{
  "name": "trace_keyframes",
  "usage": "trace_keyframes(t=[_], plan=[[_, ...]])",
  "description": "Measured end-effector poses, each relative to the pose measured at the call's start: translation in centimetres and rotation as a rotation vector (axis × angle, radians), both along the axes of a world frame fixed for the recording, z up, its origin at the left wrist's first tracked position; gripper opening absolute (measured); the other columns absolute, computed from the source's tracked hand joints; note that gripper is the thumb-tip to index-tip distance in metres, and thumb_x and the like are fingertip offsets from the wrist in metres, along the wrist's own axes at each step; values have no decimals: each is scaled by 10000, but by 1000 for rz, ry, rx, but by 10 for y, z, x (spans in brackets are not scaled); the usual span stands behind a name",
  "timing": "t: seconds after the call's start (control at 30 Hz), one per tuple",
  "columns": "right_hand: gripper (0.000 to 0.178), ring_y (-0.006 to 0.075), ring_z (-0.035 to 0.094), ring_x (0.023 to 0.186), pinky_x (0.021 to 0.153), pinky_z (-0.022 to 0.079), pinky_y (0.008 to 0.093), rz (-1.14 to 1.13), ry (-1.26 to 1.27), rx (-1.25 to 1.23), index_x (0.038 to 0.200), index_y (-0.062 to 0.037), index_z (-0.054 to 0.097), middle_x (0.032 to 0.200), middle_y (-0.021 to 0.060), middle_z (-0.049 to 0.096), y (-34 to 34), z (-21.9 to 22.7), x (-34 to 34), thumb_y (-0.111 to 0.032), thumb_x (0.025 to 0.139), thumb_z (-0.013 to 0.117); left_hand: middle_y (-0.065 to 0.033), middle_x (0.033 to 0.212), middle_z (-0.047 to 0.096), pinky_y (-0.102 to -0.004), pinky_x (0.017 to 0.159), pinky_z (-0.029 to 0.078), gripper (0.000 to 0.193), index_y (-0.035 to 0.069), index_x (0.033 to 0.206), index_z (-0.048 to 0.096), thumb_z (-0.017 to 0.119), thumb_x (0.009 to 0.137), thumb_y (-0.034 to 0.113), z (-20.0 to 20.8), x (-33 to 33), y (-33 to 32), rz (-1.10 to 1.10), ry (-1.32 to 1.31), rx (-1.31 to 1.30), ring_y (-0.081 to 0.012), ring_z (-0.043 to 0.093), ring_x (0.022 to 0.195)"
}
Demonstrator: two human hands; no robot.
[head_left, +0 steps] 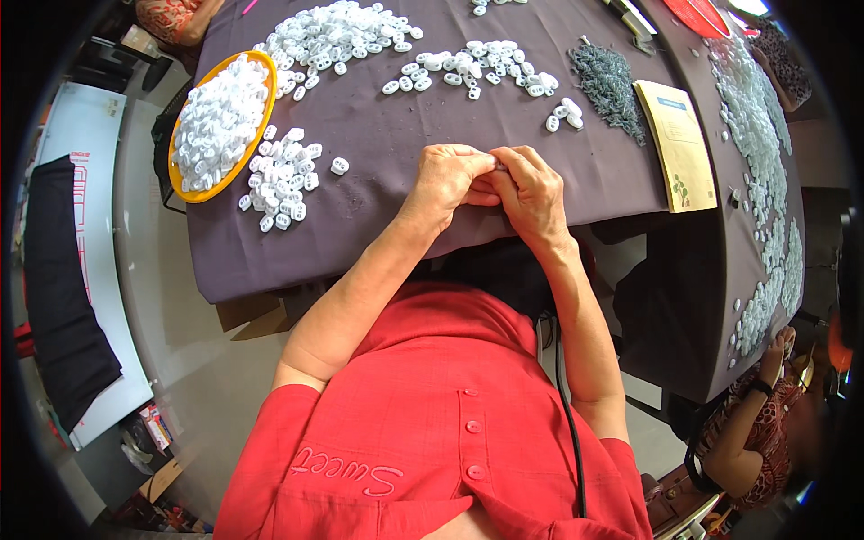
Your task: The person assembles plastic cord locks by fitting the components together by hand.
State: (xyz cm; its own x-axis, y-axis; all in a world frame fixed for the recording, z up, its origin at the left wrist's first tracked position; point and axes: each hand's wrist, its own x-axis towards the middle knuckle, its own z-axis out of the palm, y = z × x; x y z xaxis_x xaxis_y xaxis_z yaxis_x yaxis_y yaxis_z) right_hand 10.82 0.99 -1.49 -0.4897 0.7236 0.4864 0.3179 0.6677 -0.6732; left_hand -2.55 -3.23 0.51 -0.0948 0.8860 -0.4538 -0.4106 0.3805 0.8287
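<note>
Left hand (447, 184) and right hand (533, 193) meet at the fingertips over the near part of the cloth-covered surface (378, 117). Each is drawn into a pinch, thumb against fingers; whatever lies between is hidden, cannot tell what. Nearest loose stock, just beyond the right hand: a small cluster of white pieces (561, 112), with a mound of grey bits (609, 85) past it. Handling, by judgement: white pieces light, stiff, smooth enough to skid, not fragile; pinch one across its long sides, clear of the face openings. Grey bits look thin and likely to tangle; lift singly by an end. Count: hands, 2; small cluster, about 4; lone white piece (339, 166), 1; left-hand pile (283, 184), dozens, overlapping; middle scatter (468, 65), dozens; far heap (337, 36), uncountable; yellow bowl (272, 94), 1, heaped with more white pieces; grey mound, 1, its bits uncountable; yellow packet (679, 148), 1, right of the mound.
</note>
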Motion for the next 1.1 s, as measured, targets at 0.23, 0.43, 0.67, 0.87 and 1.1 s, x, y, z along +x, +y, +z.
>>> trace_keyframes(t=[0.23,0.43,0.67,0.87,1.1], plan=[[131,290,584,665,583,488,349,18,-30,12,892,-39,582,782,113,562,1,0,1,-65,764,582,-88,743,624,-270,573,543,136,-15,805,615,553,825,105,1,2,-2,29,29,2,-152,621,650],[140,271,600,668,589,486,325,-2,-58,16,895,-23,599,790,114,593,0,-1,1,-47,759,578,-91,751,623,-286,587,544,134,-16,808,609,557,821,107,2,0,-1,23,12,-15,-160,623,651],[138,265,602,656,577,491,323,-34,-107,48,887,-28,596,780,108,594,0,0,0,-47,751,583,-88,748,619,-288,588,544,121,-8,802,606,550,820,99,2,-1,2,-8,43,-34,-160,622,649],[132,256,600,654,581,486,309,-65,-31,72,863,-20,601,776,102,595,3,-2,-2,-48,733,604,-81,748,620,-294,584,550,151,-3,835,603,547,863,135,-5,0,0,7,-33,2,-154,622,655],[219,190,600,662,578,480,269,38,66,-229,954,-3,626,828,95,596,-2,9,8,-22,737,607,-112,774,635,-280,529,554,168,-16,865,602,536,879,139,-4,2,-1,-45,83,29,-177,637,608]])
